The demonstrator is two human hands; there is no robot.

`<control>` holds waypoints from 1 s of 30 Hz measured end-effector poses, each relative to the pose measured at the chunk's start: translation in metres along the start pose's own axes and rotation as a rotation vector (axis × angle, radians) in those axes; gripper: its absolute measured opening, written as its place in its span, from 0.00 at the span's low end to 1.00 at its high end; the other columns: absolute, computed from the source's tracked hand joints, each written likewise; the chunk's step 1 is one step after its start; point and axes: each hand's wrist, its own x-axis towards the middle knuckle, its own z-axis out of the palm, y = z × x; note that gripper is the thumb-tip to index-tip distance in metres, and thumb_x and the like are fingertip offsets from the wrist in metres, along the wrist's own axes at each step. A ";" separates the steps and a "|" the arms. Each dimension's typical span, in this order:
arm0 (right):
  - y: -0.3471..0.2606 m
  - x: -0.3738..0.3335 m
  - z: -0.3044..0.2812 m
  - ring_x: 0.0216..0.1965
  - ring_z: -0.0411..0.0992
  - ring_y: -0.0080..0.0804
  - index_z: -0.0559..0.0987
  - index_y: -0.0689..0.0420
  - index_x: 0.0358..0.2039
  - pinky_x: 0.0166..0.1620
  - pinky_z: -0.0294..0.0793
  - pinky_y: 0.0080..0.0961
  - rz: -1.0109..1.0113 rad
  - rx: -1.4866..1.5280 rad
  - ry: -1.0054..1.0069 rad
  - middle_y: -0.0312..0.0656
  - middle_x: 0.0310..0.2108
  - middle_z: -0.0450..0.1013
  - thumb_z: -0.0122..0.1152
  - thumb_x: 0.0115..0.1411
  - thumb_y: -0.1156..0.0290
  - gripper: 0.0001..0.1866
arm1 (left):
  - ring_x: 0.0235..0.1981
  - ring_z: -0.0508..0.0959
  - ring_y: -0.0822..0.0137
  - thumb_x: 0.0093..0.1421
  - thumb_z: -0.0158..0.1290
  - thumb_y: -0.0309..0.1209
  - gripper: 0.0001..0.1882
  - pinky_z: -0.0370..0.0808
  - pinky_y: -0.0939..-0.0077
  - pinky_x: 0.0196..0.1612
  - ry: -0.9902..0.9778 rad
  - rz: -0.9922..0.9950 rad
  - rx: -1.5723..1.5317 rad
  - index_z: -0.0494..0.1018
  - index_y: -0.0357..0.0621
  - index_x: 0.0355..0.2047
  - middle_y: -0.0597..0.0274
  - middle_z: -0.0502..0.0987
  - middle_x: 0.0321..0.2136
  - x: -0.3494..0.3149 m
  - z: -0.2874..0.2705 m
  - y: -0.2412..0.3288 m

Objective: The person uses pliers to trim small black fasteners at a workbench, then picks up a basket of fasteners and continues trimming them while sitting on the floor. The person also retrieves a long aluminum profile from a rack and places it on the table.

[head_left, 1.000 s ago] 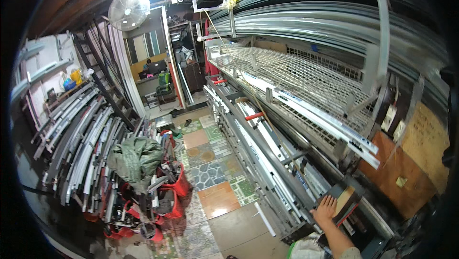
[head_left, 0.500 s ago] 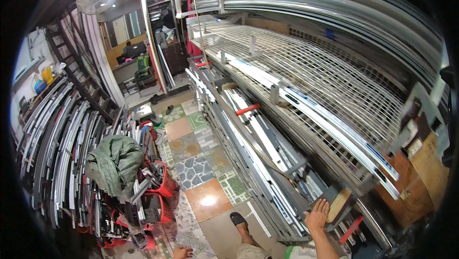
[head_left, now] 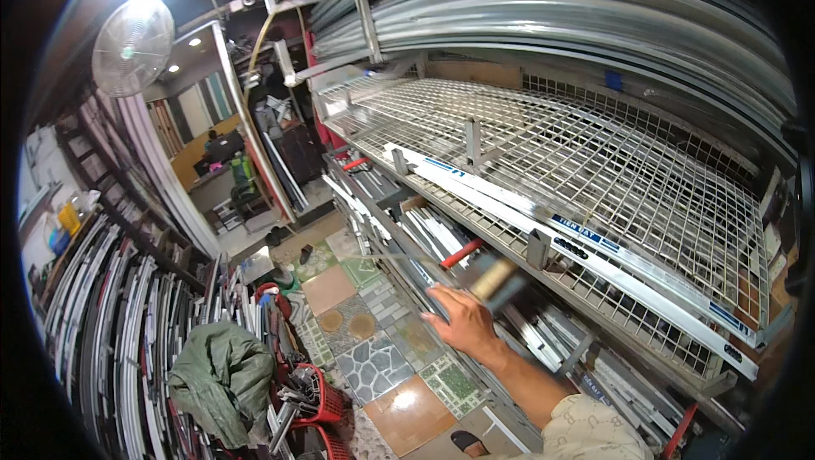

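Note:
My right hand (head_left: 463, 320) reaches forward from the lower right, over the edge of the lower rack. Its fingers are stretched out, and the thumb points left. Close against its far side is a dark piece with a tan wooden-looking strip (head_left: 494, 280), smeared by motion; I cannot tell whether the hand touches it. Beneath and beyond lie long metal profiles (head_left: 543, 333) in the lower rack, with a red bar (head_left: 461, 254) across them. White profiles (head_left: 586, 244) lie along the front of the wire mesh shelf (head_left: 509, 137). My left hand is out of view.
Many upright profiles (head_left: 93, 316) stand at left, near a green cloth bundle (head_left: 222, 379) and red baskets (head_left: 327, 396) of offcuts. A patterned tile floor (head_left: 373, 367) runs between. Long grey profiles (head_left: 552, 10) fill the upper rack; a fan (head_left: 132, 48) hangs top left.
My right hand has moved forward and left along the rack, and the dark piece with the tan strip has shifted the same way. My left hand has left the view. The view has tilted up.

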 end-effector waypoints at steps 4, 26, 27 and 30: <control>-0.063 0.031 -0.106 0.40 0.85 0.40 0.87 0.56 0.42 0.43 0.83 0.30 0.007 0.023 0.156 0.44 0.40 0.85 0.76 0.59 0.66 0.13 | 0.27 0.80 0.60 0.64 0.56 0.33 0.10 0.74 0.61 0.26 0.017 0.071 -0.018 0.81 0.41 0.38 0.57 0.80 0.28 0.036 -0.014 0.066; 0.071 -0.008 -0.298 0.72 0.63 0.56 0.72 0.63 0.68 0.73 0.61 0.44 0.808 -0.728 -0.250 0.63 0.69 0.66 0.84 0.39 0.40 0.61 | 0.19 0.75 0.63 0.57 0.56 0.23 0.08 0.69 0.64 0.20 -0.159 0.077 -0.041 0.83 0.39 0.36 0.61 0.73 0.20 0.160 -0.027 0.156; 0.069 -0.008 -0.299 0.68 0.69 0.54 0.76 0.64 0.64 0.70 0.67 0.45 0.738 -0.723 -0.216 0.61 0.66 0.71 0.83 0.41 0.40 0.56 | 0.20 0.75 0.63 0.57 0.56 0.24 0.08 0.70 0.65 0.21 -0.200 0.081 0.002 0.83 0.39 0.36 0.60 0.73 0.20 0.164 -0.019 0.161; 0.073 -0.003 -0.292 0.64 0.73 0.51 0.78 0.64 0.62 0.67 0.71 0.42 0.737 -0.590 -0.261 0.60 0.62 0.74 0.73 0.50 0.31 0.53 | 0.22 0.76 0.62 0.58 0.57 0.25 0.09 0.71 0.65 0.24 -0.413 0.133 0.182 0.83 0.39 0.37 0.59 0.74 0.22 0.184 0.040 0.222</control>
